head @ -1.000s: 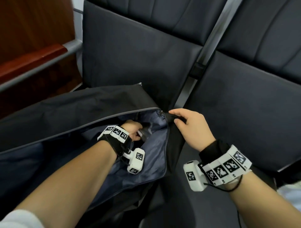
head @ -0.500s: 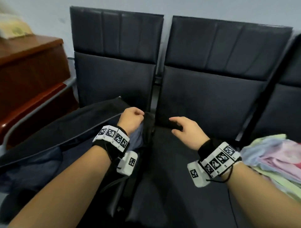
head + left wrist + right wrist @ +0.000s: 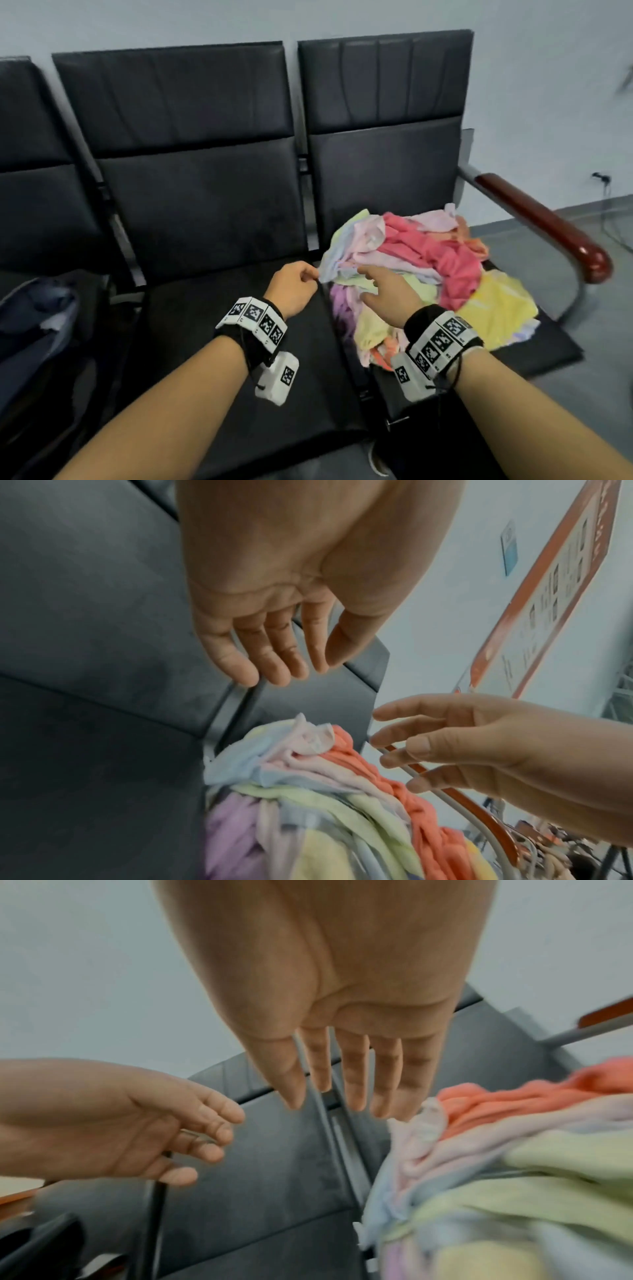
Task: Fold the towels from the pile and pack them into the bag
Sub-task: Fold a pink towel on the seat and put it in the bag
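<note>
Towels [image 3: 424, 270] lie in a loose, many-coloured pile on the right-hand seat [image 3: 534, 349] of a row of dark chairs, and the bag [image 3: 37, 329] sits open at the far left, well apart from them. Both hands are empty and reaching for the pile's near-left edge. The left hand [image 3: 294, 290] hangs just beside a pale blue corner, fingers [image 3: 270, 653] loosely bent and holding nothing. The right hand [image 3: 388, 294] is over the heap, fingers [image 3: 356, 1074] straight and spread; whether they touch cloth I cannot tell. The step in hand looks like picking the next towel. The next move calls for pinching one edge and lifting a single towel free of the tangle, then spreading it over the bare middle seat [image 3: 219, 346] to fold.
</note>
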`<state>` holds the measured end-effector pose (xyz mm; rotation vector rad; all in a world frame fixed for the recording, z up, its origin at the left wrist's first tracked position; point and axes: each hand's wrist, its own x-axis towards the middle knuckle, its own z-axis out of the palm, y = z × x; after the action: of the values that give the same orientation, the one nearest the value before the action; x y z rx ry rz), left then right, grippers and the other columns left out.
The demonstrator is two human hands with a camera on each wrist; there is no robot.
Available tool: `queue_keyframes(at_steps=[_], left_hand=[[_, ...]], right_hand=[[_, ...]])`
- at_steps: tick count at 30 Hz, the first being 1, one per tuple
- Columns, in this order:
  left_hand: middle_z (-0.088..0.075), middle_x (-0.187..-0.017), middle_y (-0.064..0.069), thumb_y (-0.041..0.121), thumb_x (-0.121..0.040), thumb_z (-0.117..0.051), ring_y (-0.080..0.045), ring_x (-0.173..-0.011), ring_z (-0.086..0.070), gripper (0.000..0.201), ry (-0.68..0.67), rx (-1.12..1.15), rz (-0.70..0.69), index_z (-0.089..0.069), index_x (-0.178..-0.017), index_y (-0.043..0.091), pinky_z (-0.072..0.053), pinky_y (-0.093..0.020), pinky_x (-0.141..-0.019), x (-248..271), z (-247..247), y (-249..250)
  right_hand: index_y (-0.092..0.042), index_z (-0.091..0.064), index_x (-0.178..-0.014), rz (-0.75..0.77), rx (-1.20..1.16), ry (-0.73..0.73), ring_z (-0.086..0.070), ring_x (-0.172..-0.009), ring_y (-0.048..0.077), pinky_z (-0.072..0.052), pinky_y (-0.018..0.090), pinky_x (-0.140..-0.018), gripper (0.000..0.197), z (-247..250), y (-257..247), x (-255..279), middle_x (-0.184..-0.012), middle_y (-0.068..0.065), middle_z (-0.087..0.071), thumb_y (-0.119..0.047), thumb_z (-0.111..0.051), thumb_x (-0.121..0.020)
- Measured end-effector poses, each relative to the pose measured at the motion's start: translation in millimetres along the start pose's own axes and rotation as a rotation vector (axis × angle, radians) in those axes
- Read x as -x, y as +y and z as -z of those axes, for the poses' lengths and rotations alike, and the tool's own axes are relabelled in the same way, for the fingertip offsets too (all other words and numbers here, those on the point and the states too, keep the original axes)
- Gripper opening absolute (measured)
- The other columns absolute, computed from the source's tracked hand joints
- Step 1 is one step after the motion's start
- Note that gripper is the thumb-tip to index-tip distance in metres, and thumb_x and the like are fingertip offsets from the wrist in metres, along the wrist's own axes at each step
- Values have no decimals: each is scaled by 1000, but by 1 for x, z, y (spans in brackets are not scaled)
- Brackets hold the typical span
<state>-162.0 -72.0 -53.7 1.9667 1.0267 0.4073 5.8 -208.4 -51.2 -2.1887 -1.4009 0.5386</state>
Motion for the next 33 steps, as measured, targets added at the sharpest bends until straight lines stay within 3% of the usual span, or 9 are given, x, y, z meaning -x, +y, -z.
queue_keyframes(at_steps=[3, 11, 13, 15, 18, 21, 25, 29, 33], left_hand=[[-71, -96, 0, 7, -85, -62, -17, -90, -66, 20, -55, 4, 20, -70, -91, 24, -51, -28, -83, -22, -49, 21], [-65, -97, 5, 1, -86, -57, -11, -84, -58, 24, -138, -18, -34, -66, -91, 23, -45, -22, -77, -72, -132, 57], [-65, -96, 7, 2, -87, -57, -10, -84, -57, 24, -152, -18, -23, -67, -93, 23, -45, -24, -77, -80, -140, 59], [-63, -92, 12, 3, -87, -57, -9, -83, -58, 24, -152, -15, -14, -67, -93, 24, -46, -25, -77, -84, -145, 60], [-62, -92, 14, 3, -86, -58, -7, -83, -58, 25, -169, -29, -18, -67, -93, 25, -48, -25, -76, -85, -148, 61], [-65, -92, 11, 3, -87, -59, -7, -80, -58, 25, -188, -14, -29, -67, -92, 26, -46, -22, -70, -80, -145, 63], [-67, -104, 2, 3, -87, -64, -14, -92, -62, 22, -200, 31, -71, -66, -99, 22, -51, -21, -81, -71, -135, 77], [-63, -116, 1, 10, -81, -79, -10, -99, -63, 44, -278, 172, -153, -59, -117, 25, -55, -28, -92, -53, -120, 101], [-74, -106, 12, 16, -79, -80, -1, -98, -68, 44, -287, 321, -267, -66, -115, 37, -53, -17, -83, -25, -99, 125]], right_hand=[[-13, -48, -142, -62, 52, 51, -47, -131, 26, -35, 36, -110, 53, 23, 60, 1, -142, 9, -52, -15, -61, -90], [-15, -44, -145, -349, 222, 301, -37, -137, 39, -30, 43, -114, 54, 67, 169, -40, -152, 18, -37, -21, -55, -91], [-12, -46, -140, -427, 151, 243, -42, -131, 43, -37, 44, -107, 50, 68, 189, -48, -146, 22, -41, -24, -54, -92], [-8, -59, -119, -432, 109, 184, -57, -113, 39, -46, 37, -88, 31, 65, 204, -51, -122, 21, -61, -18, -55, -89], [-12, -71, -100, -439, 97, 155, -65, -92, 33, -44, 29, -72, 22, 60, 212, -49, -100, 15, -71, -7, -52, -88], [-11, -74, -91, -383, -2, 206, -62, -81, 27, -44, 26, -70, 22, 68, 203, -47, -92, 10, -73, -3, -54, -85], [-11, -70, -72, -191, -327, 402, -58, -60, 12, -41, 8, -56, 18, 99, 155, -39, -66, 0, -66, 3, -63, -79], [-13, -73, -80, 18, -681, 412, -65, -62, 14, -57, 28, -67, 21, 128, 87, -23, -71, 7, -71, 4, -63, -83], [-14, -73, -81, 212, -935, 333, -62, -64, 16, -54, 25, -65, 25, 138, 21, -6, -70, 5, -69, 7, -60, -85]])
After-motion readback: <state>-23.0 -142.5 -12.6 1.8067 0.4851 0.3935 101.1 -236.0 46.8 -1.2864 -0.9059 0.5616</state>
